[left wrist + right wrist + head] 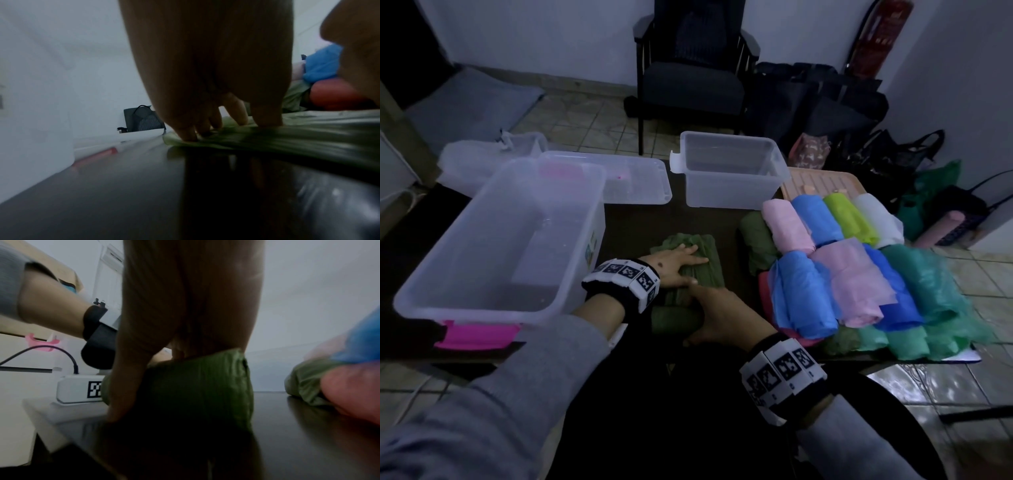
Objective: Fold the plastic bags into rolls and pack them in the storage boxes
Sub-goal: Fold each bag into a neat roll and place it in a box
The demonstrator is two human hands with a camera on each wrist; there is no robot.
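A green plastic bag [705, 263] lies as a folded strip on the dark table [640, 222], its near end wound into a roll [671, 320]. My left hand [678, 265] lies flat on the strip, its straight fingers [265, 118] pressing the bag [298, 139] down. My right hand [722, 318] grips the roll [205, 386], thumb at one side and fingers over the top. A large clear storage box [582, 222] with a pink latch stands at the left. A smaller clear box [729, 192] stands at the back. Neither holds rolls.
Several finished rolls [842, 267] in pink, blue, green and white are stacked at the right, partly on a pink tray [822, 178]. Clear lids [640, 178] lie behind the large box. A dark chair [688, 82] and black bags [818, 102] stand beyond the table.
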